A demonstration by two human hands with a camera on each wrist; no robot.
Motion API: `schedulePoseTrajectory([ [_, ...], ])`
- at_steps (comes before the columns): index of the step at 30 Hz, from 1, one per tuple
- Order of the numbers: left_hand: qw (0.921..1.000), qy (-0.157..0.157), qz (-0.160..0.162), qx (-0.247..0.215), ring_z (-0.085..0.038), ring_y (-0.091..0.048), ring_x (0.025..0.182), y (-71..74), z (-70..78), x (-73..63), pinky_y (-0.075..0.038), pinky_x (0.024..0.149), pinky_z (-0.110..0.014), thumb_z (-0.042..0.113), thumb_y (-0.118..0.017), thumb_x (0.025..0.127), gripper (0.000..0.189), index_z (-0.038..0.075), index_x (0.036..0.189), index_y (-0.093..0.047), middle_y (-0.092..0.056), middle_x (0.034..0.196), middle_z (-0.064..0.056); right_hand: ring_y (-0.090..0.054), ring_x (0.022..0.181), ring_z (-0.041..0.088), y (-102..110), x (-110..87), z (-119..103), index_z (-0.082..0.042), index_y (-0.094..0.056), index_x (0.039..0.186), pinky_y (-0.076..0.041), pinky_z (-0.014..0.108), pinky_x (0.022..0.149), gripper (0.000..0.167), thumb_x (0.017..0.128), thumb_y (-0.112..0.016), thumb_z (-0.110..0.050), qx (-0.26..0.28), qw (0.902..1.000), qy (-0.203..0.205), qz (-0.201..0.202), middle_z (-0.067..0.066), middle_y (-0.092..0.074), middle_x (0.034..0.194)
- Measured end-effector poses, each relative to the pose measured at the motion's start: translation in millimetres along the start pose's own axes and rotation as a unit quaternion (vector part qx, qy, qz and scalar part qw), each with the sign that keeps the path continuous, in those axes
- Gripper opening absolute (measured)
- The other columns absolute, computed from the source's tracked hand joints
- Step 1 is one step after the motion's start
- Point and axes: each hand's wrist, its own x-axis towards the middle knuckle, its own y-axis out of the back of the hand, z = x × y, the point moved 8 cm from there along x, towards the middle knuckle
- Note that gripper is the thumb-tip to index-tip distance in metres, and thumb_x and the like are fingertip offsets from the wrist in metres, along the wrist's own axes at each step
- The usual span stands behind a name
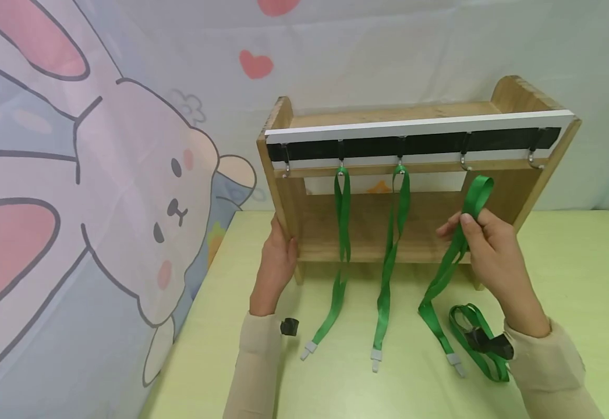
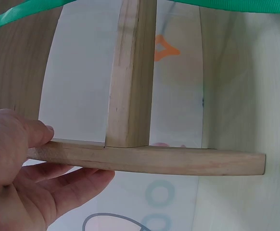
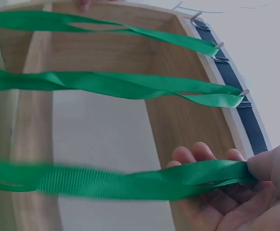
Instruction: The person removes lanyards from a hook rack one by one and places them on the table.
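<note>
A wooden rack (image 1: 369, 227) stands on the table, with metal hooks along a black strip (image 1: 430, 143). My left hand (image 1: 275, 259) grips the rack's left side panel (image 2: 188, 161), thumb on one face and fingers on the other. Between thumb and fingers, my right hand (image 1: 495, 250) pinches a green lanyard (image 1: 443, 272) near its looped top. That loop stands up just below the hook (image 1: 464, 163) second from the right, apart from it. Two more green lanyards, one left (image 1: 342, 221) and one in the middle (image 1: 384, 291), hang by their loops from hooks.
On the table by the right sleeve lies a folded green lanyard (image 1: 499, 372), partly behind a black piece at the wrist. Both outermost hooks, left (image 1: 286, 169) and right (image 1: 534, 162), are bare. A printed cloth (image 1: 362, 58) hangs behind the rack and along the left.
</note>
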Motion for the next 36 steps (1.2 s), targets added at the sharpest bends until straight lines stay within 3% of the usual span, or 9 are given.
schedulePoseTrajectory([
  [8,1.0,-0.004,0.003,0.001,-0.049,-0.06,0.114,0.8,2.2,1.0,-0.052,0.09,-0.058,-0.002,-0.053,0.102,0.058,-0.008,0.15,-0.02,-0.053,0.128,-0.037,-0.072,0.083,0.014,-7,-15.2,12,0.011,-0.06,0.104,-0.057,0.023,0.074,0.027,0.109,-0.044,-0.011,0.097,0.9937,-0.027,-0.049,0.007,-0.071,0.088],
  [16,0.9999,-0.009,0.008,0.001,-0.05,-0.061,0.112,1.2,2.8,3.4,-0.053,0.088,-0.058,-0.003,-0.052,0.101,0.058,-0.008,0.149,-0.021,-0.054,0.126,-0.037,-0.073,0.082,0.015,-9,-31.8,26,0.006,-0.066,0.105,-0.056,0.022,0.078,0.023,0.107,-0.048,-0.008,0.118,0.9891,-0.059,-0.067,0.009,-0.073,0.087],
  [27,1.0,0.005,0.004,-0.002,-0.05,-0.06,0.114,-0.6,2.5,-1.0,-0.052,0.09,-0.058,-0.002,-0.052,0.102,0.059,-0.008,0.15,-0.019,-0.053,0.128,-0.038,-0.07,0.07,0.019,-13,-52.1,43,-0.003,-0.067,0.108,-0.058,0.028,0.067,0.022,0.108,-0.046,-0.008,0.176,0.974,-0.093,-0.108,0.008,-0.07,0.082],
  [31,1.0,0.007,0.004,-0.005,-0.05,-0.059,0.115,-0.7,2.0,-1.4,-0.052,0.09,-0.057,-0.002,-0.052,0.102,0.06,-0.007,0.151,-0.018,-0.053,0.129,-0.038,-0.068,0.068,0.02,-23,-59.6,48,-0.002,-0.066,0.109,-0.058,0.03,0.064,0.023,0.109,-0.043,-0.009,0.178,0.9693,-0.098,-0.138,0.011,-0.068,0.082],
  [36,0.9999,0.007,0.005,-0.008,-0.05,-0.059,0.114,-1.4,2.0,-1.4,-0.052,0.088,-0.058,-0.002,-0.051,0.102,0.058,-0.008,0.15,-0.02,-0.053,0.128,-0.038,-0.068,0.067,0.02,-38,-72.0,59,0.006,-0.062,0.112,-0.058,0.032,0.062,0.028,0.11,-0.04,-0.012,0.144,0.9678,-0.121,-0.167,0.009,-0.068,0.081],
])
